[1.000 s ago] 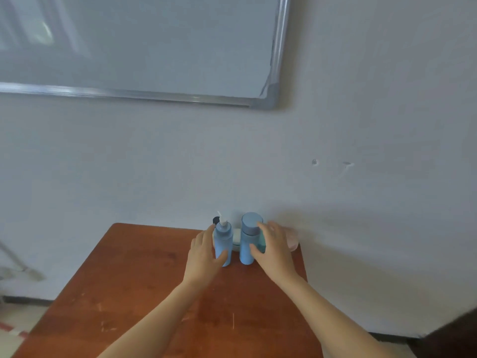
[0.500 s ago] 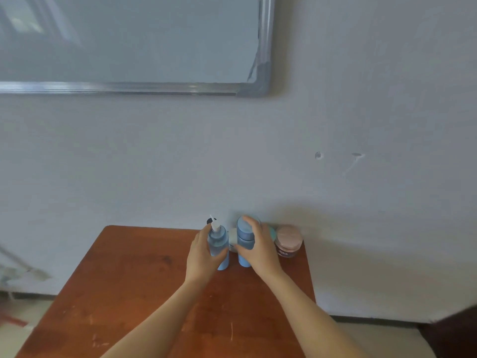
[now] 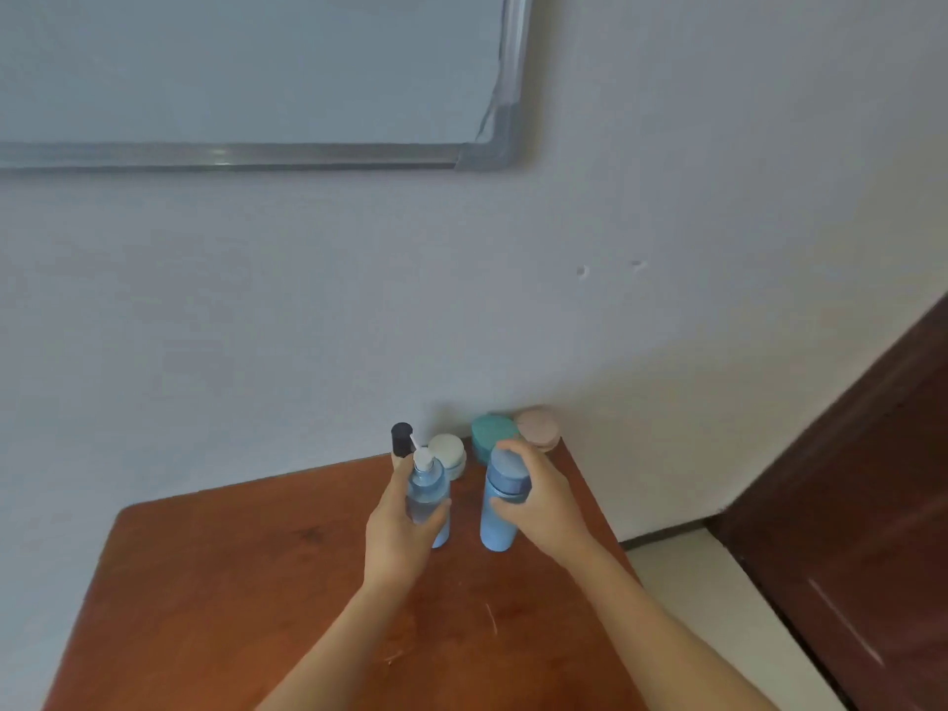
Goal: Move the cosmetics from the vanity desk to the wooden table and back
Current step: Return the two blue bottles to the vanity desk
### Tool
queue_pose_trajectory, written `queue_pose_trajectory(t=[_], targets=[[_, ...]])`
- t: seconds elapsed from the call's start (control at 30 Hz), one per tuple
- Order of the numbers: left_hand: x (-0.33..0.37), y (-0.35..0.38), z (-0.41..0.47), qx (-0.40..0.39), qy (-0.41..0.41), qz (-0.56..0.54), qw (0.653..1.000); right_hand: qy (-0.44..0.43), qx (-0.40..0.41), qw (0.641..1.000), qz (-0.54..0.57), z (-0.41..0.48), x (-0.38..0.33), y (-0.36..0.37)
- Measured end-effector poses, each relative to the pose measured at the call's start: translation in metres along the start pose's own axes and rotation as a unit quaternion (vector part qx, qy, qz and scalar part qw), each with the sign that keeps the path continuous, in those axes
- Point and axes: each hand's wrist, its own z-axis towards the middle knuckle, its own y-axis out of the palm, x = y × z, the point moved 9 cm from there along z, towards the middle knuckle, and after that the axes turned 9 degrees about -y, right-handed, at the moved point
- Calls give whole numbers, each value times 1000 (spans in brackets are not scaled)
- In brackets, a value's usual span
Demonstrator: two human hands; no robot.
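My left hand (image 3: 397, 531) grips a light blue pump bottle (image 3: 428, 490) with a white nozzle. My right hand (image 3: 544, 502) grips a blue capped bottle (image 3: 500, 510). Both bottles stand upright, at or just above the wooden table (image 3: 256, 582); whether they touch it I cannot tell. Behind them by the wall sit a black-capped bottle (image 3: 401, 437), a pale round jar (image 3: 447, 454), a teal jar (image 3: 492, 434) and a pink-lidded jar (image 3: 537, 429).
A whiteboard (image 3: 246, 74) hangs on the wall above the table. A dark brown door (image 3: 862, 531) stands to the right, with pale floor (image 3: 703, 597) between it and the table's right edge.
Both hands have drawn the two blue bottles toward me, away from the jars, and slightly apart. The view has shifted, bringing the door into sight.
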Motion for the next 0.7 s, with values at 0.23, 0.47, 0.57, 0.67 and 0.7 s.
queue_pose_trajectory(t=[0.23,0.47,0.57,0.67,0.7], targets=[[20,-3,-44,-159,98,18,982,80,170,982,-24,-104,-38,-51],[73,40,-139,-315,233,0,920,147,291,942,-78,-234,-88,-113],[96,72,-191,-384,262,-2,885,167,350,916,-100,-304,-110,-146],[112,106,-259,-443,293,-2,847,196,416,880,-118,-387,-130,-173],[116,116,-286,-462,303,-4,834,206,438,867,-120,-417,-135,-180]])
